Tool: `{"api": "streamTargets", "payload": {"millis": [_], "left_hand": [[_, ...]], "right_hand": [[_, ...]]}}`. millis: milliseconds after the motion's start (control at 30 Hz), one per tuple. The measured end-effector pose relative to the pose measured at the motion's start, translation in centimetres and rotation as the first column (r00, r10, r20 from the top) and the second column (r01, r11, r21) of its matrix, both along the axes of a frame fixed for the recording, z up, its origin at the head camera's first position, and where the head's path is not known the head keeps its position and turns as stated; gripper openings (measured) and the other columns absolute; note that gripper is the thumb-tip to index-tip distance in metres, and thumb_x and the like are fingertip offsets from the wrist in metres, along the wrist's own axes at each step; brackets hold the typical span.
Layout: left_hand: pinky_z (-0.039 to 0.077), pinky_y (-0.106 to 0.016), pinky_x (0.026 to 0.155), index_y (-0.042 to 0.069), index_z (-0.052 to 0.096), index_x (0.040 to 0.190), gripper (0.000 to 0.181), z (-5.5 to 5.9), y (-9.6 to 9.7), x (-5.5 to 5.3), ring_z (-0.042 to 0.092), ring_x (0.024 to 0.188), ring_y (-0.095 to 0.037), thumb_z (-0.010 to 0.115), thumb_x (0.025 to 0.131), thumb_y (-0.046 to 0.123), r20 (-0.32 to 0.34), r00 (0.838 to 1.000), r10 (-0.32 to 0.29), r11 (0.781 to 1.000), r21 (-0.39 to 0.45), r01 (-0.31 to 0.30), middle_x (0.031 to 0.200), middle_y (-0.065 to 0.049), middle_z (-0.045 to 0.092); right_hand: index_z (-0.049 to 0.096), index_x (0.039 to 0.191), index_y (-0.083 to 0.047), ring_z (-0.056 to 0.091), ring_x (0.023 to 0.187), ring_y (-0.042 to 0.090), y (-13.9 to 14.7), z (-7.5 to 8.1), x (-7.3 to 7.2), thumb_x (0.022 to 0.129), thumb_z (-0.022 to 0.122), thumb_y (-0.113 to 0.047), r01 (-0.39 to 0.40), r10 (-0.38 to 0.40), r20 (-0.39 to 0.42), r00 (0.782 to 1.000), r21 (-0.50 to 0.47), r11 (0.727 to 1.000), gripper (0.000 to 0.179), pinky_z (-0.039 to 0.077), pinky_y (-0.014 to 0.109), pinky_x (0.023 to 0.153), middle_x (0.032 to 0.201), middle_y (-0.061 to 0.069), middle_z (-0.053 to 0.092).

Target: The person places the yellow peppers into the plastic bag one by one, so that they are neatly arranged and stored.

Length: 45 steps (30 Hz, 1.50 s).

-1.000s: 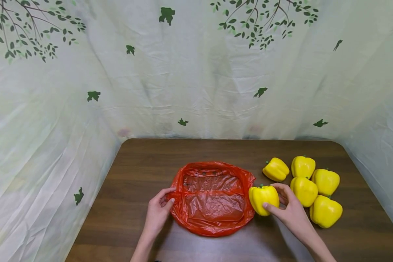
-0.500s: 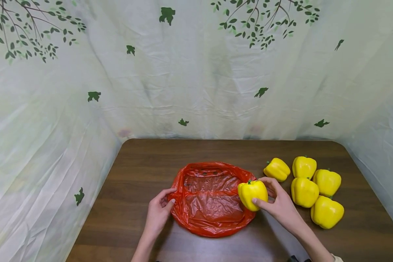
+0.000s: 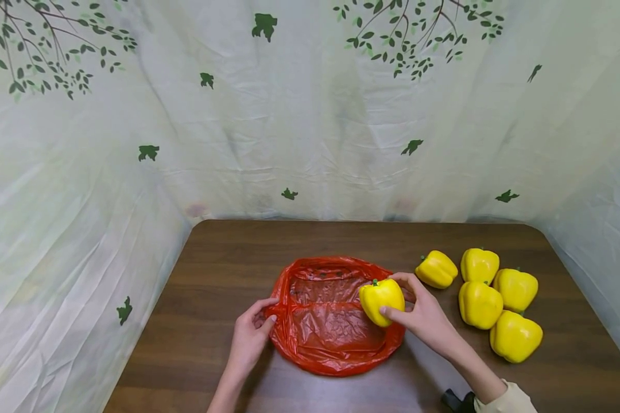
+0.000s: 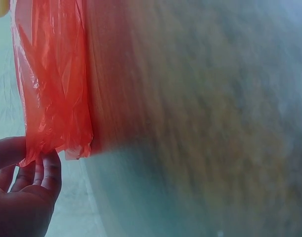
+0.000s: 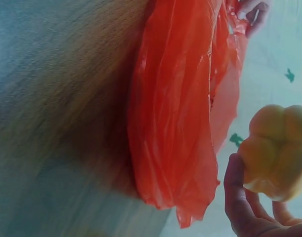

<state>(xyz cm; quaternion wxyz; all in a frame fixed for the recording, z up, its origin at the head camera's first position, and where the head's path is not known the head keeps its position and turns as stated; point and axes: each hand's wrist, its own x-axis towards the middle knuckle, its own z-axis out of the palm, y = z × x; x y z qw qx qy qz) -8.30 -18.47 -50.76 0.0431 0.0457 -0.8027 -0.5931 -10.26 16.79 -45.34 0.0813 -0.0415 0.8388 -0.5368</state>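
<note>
A red plastic bag (image 3: 336, 344) sits on the table with its mouth spread wide, facing up. At the bag's left rim my left hand (image 3: 250, 334) pinches the plastic between thumb and fingers; the left wrist view shows this grip on the red film (image 4: 57, 98) too. My right hand (image 3: 423, 312) holds a yellow bell pepper (image 3: 381, 301), stem up, over the right part of the bag's mouth. In the right wrist view the held pepper's lobed underside (image 5: 277, 153) shows above the level of the bag's rim, fingers along its side.
Several more yellow bell peppers (image 3: 480, 304) stand in a cluster on the right side of the brown wooden table (image 3: 212, 269). One pepper (image 3: 436, 269) lies tilted closest to the bag. A pale leaf-printed cloth (image 3: 315, 115) hangs around the table.
My right hand has carried the pepper leftward and slightly up, from beside the bag's right rim to over its mouth. The left hand keeps its hold on the rim.
</note>
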Motion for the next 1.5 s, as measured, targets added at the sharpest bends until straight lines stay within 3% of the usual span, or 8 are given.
{"api": "streamTargets", "payload": {"millis": [400,600,967,1333,1367,1500], "left_hand": [[0.053,-0.027,0.065,0.008,0.07,0.114,0.035,-0.2,0.0,0.2,0.06,0.08,-0.023,0.061,0.088,-0.014,-0.011,1.0,-0.012,1.0,0.008,0.012,0.104,-0.013,0.066],[0.054,-0.028,0.067,0.009,0.07,0.114,0.036,-0.1,0.1,0.2,0.061,0.082,-0.024,0.062,0.088,-0.014,-0.009,1.0,-0.012,1.0,0.012,0.012,0.106,-0.012,0.066],[0.054,-0.028,0.063,0.008,0.07,0.115,0.034,0.1,0.0,0.3,0.061,0.081,-0.024,0.062,0.089,-0.012,-0.011,1.0,-0.018,0.999,0.036,0.018,0.105,-0.014,0.065],[0.053,-0.027,0.066,0.005,0.07,0.114,0.033,0.0,-0.1,0.2,0.063,0.084,-0.023,0.061,0.088,-0.014,-0.053,0.998,-0.026,0.999,0.024,0.027,0.106,-0.015,0.067],[0.054,-0.027,0.066,0.005,0.07,0.114,0.033,0.0,0.0,0.2,0.063,0.084,-0.024,0.061,0.088,-0.014,-0.045,0.999,-0.024,0.999,0.026,0.025,0.107,-0.015,0.067],[0.054,-0.029,0.064,-0.001,0.068,0.114,0.032,2.0,0.6,0.7,0.061,0.082,-0.029,0.06,0.088,-0.016,-0.018,0.999,-0.031,0.999,0.024,0.031,0.105,-0.019,0.065]], "right_hand": [[0.048,0.128,-0.016,0.057,0.103,0.027,-1.4,0.4,-1.7,0.079,0.081,-0.038,-0.093,0.094,-0.031,0.995,0.036,0.995,0.063,0.055,0.036,0.08,0.122,0.009,0.056],[0.049,0.128,-0.014,0.058,0.096,0.025,-2.0,0.7,-2.8,0.079,0.081,-0.039,-0.123,0.126,-0.048,0.991,0.066,0.99,0.064,0.055,0.034,0.077,0.117,0.009,0.058],[0.048,0.13,-0.015,0.058,0.092,0.025,-3.7,1.1,-4.4,0.078,0.08,-0.042,-0.178,0.179,-0.008,0.984,0.062,0.982,0.066,0.055,0.034,0.074,0.112,0.008,0.059],[0.049,0.129,-0.017,0.059,0.088,0.024,-5.3,0.8,-6.0,0.077,0.082,-0.04,-0.223,0.225,-0.023,0.974,0.058,0.973,0.065,0.054,0.034,0.072,0.108,0.006,0.06],[0.05,0.129,-0.017,0.059,0.087,0.024,-5.4,0.7,-6.2,0.077,0.082,-0.04,-0.23,0.231,-0.022,0.973,0.057,0.972,0.065,0.054,0.034,0.071,0.108,0.005,0.06],[0.05,0.128,-0.017,0.059,0.086,0.025,-5.9,0.6,-6.8,0.077,0.082,-0.039,-0.254,0.255,-0.017,0.967,0.041,0.966,0.064,0.054,0.034,0.07,0.11,0.006,0.059]]}}
